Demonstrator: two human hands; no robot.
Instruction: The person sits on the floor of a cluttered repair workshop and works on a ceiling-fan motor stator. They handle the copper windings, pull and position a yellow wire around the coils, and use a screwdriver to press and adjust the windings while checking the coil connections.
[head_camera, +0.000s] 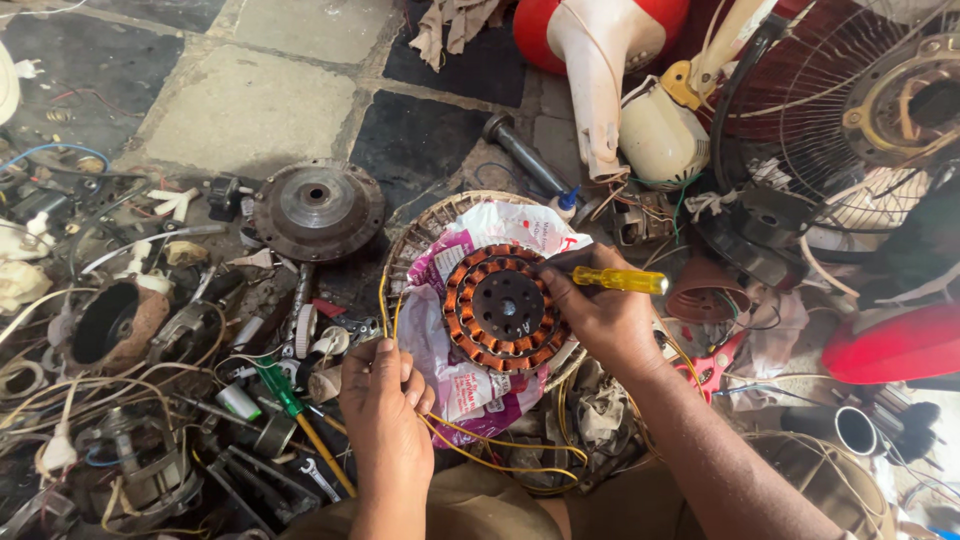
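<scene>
Centrally, right hand (605, 315) grips yellow screwdriver (610, 279) at stator (503, 307); left hand (385, 410) pinches yellow wires (470, 440); fan parts (318, 208) crowd floor (250, 105).

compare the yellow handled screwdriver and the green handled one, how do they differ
The yellow-handled screwdriver is gripped in the right hand, its tip toward the copper-wound stator; the green-handled screwdriver lies loose among scrap parts beside the left hand. The yellow handle looks translucent, the green one duller. Both have plastic handles.
</scene>
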